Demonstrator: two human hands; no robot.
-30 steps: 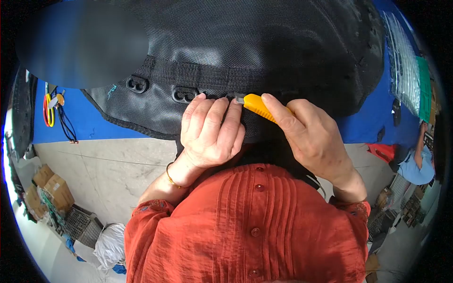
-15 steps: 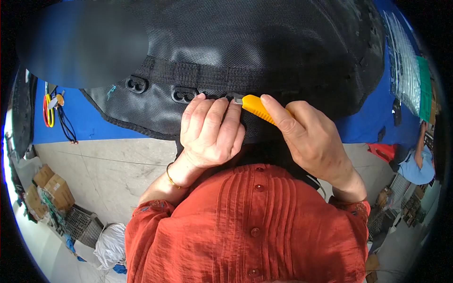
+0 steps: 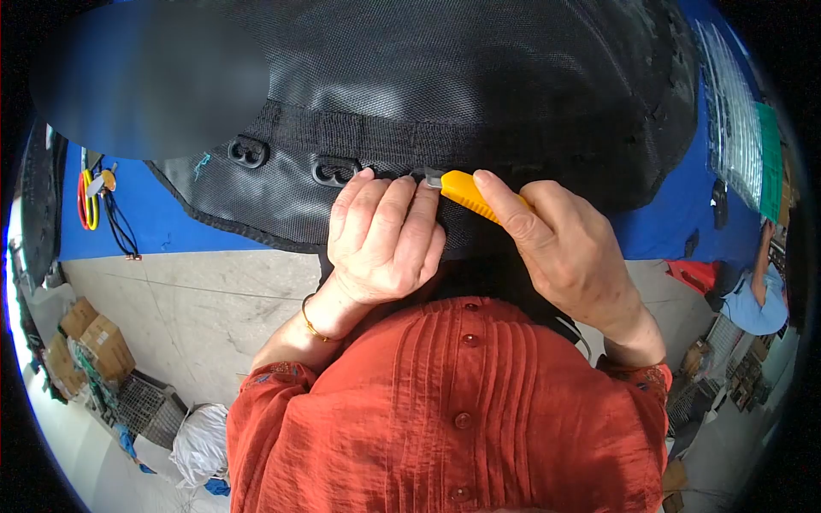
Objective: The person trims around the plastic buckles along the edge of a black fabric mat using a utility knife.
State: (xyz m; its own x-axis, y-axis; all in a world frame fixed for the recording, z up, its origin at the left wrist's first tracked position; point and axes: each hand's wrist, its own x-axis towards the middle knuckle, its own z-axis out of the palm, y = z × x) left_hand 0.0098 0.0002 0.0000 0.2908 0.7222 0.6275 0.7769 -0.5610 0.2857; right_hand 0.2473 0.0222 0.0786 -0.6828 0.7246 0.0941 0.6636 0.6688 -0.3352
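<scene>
My right hand [image 3: 573, 256] is closed around a yellow utility knife [image 3: 469, 196], thumb along its top. The knife's short blade meets the black webbing strap [image 3: 389, 137] beside my left fingertips; the exact contact point is too small to make out. Pressed close together, the fingers of my left hand [image 3: 385, 235] grip the lower part of the black mesh fabric [image 3: 248, 201], just left of the blade. Two black plastic buckles lie along the strap: one buckle [image 3: 248, 151] further left, the other buckle [image 3: 333, 171] partly under my left fingertips.
The fabric covers much of a blue table [image 3: 205, 239]. Red-and-yellow-handled scissors [image 3: 88, 201] and a black cord [image 3: 121, 224] lie at left. Clear plastic strips [image 3: 735, 120] are at right. Cardboard boxes [image 3: 103, 342] stand on the floor; another person's blue sleeve [image 3: 757, 299] shows at far right.
My right hand and the knife have shifted very slightly to the right. My left hand stays in place on the fabric.
</scene>
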